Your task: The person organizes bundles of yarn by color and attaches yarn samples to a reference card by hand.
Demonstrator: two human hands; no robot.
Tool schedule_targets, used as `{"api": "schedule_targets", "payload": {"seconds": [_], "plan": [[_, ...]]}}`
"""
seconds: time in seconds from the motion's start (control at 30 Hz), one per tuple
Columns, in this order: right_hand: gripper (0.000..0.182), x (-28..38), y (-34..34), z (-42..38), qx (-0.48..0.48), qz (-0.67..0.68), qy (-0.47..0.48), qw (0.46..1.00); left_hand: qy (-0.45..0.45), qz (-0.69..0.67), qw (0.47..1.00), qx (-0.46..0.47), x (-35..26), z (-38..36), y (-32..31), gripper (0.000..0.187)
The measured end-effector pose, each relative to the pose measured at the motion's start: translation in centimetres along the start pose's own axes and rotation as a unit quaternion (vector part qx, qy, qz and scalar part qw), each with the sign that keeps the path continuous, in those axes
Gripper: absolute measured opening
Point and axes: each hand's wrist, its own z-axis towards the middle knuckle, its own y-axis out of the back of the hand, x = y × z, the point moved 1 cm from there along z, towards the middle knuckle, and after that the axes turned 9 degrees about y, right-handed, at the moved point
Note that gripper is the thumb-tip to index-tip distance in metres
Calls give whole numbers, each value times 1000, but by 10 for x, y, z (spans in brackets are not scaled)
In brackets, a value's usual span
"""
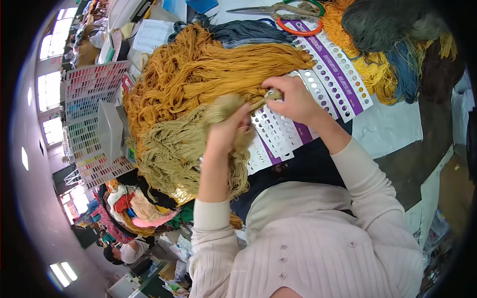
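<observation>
My left hand (228, 130) is closed around a hank of khaki embroidery thread (174, 149), whose loose strands hang and spread to the left. Some motion blur covers this hand and the thread at it. My right hand (293, 99) pinches the narrow gathered end of the same hank, a short way to the right. Under and beyond my hands lies a big pile of golden-brown thread hanks (213, 69). Beneath my right hand are white and purple cards with rows of round holes (278, 129).
Scissors (278, 10) with red and green handles lie at the back. Dark blue thread (243, 32) sits behind the brown pile. Orange, yellow and grey hanks (377, 30) stand at right. A colour-sample rack (94, 109) is at left. Another person (126, 252) is at lower left.
</observation>
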Motion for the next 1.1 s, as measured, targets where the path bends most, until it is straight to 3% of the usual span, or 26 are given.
{"api": "schedule_targets", "payload": {"seconds": [0.03,0.1,0.13,0.17,0.27,0.33,0.4,0.43,0.47,0.5,0.53,0.57,0.6,0.63,0.67,0.7,0.77,0.9,0.93,1.03,1.07,1.1], "plan": [[28,5,-1,-1,22,-55,27,998,10,-46,999,4,1,-4,20,9],[34,3,-3,-3,69,-133,43,988,85,-151,971,-165,-5,-28,55,18],[34,2,-4,-4,65,-140,45,987,34,-168,978,-122,-2,-38,94,20],[34,2,-4,-4,63,-147,48,986,29,-161,948,-272,-22,-60,90,18],[35,5,-6,-4,48,-154,55,985,-2,-297,953,-55,-24,-86,173,13],[34,6,-8,-4,46,-160,57,984,-28,-257,961,-97,-27,-96,180,10],[33,6,-8,-4,56,-173,58,982,-50,-295,917,-265,-40,-103,191,9],[32,8,-8,-3,51,-168,63,982,-111,-374,915,-101,-20,-111,253,9],[32,8,-8,-3,49,-172,62,982,-124,-346,877,-309,-32,-135,242,14],[32,8,-10,-3,48,-177,64,981,-166,-278,896,-302,-3,-159,305,19],[31,9,-11,-2,48,-180,64,980,-147,-303,899,-281,23,-196,358,17],[31,11,-12,-2,36,-190,75,978,-168,-347,870,-307,37,-234,374,13],[31,12,-13,-2,27,-197,84,976,-249,-404,807,-350,67,-281,420,12],[31,13,-16,-3,19,-202,92,975,-313,-344,810,-356,106,-337,475,13],[31,13,-17,-2,16,-206,105,973,-310,-674,669,-40,94,-371,432,16],[31,15,-18,-2,27,-213,98,972,-371,-596,690,-174,105,-408,425,21],[31,17,-21,-2,36,-223,95,969,-433,-597,673,-54,116,-447,400,36],[32,13,-25,-3,43,-225,77,970,-358,-572,734,80,54,-389,250,47],[32,14,-25,-3,45,-226,64,971,-350,-556,753,34,74,-374,246,48],[33,35,-35,-13,6,-181,97,979,-178,-530,826,-75,88,-284,189,25],[33,44,-41,-20,-14,-168,117,979,-99,-524,832,-153,72,-258,152,20],[32,59,-46,-29,18,-184,127,975,-139,-555,820,19,86,-226,138,22]]}}
